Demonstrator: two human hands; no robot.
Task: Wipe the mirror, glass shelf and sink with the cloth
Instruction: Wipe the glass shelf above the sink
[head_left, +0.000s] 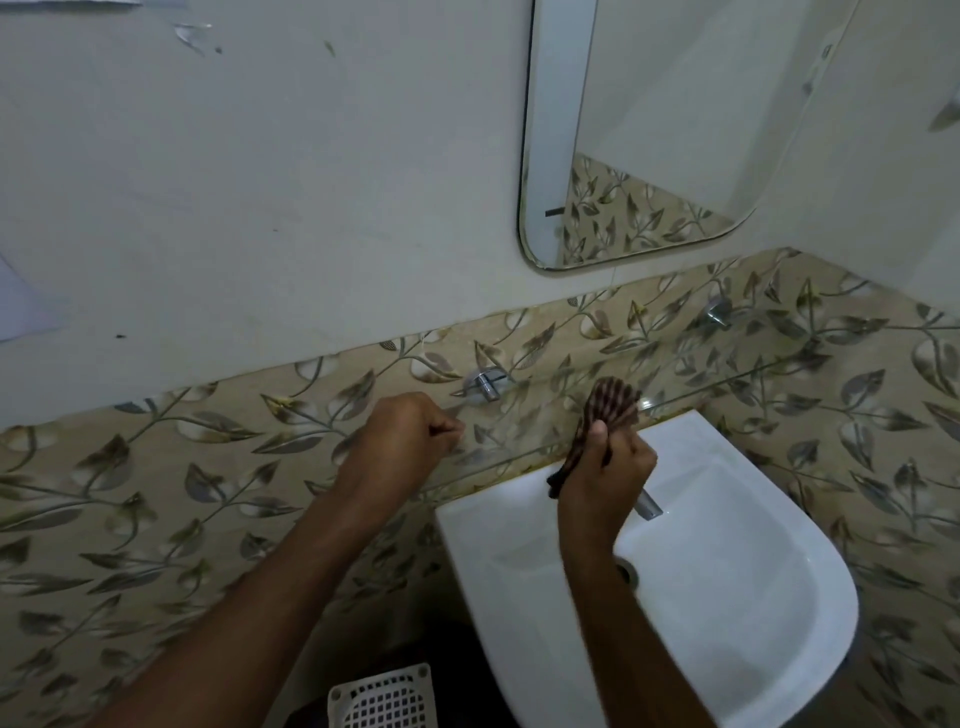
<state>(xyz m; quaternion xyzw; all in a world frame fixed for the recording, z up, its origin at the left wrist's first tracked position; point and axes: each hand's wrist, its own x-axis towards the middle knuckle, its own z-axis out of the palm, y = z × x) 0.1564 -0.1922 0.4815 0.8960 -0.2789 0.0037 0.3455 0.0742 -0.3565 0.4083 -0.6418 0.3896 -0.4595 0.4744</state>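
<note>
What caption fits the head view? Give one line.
Right hand wipes glass shelf with cloth above sink; left hand at shelf's end.

Both bare forearms reach up and forward from the bottom edge. The left hand (410, 434) is curled into a loose fist, knuckles up, fingertips pinched together at its right side; whether it holds anything cannot be told. The right hand (605, 462) is raised, fingers and thumb closed round a cloth (610, 408), thumb pointing up.
</note>
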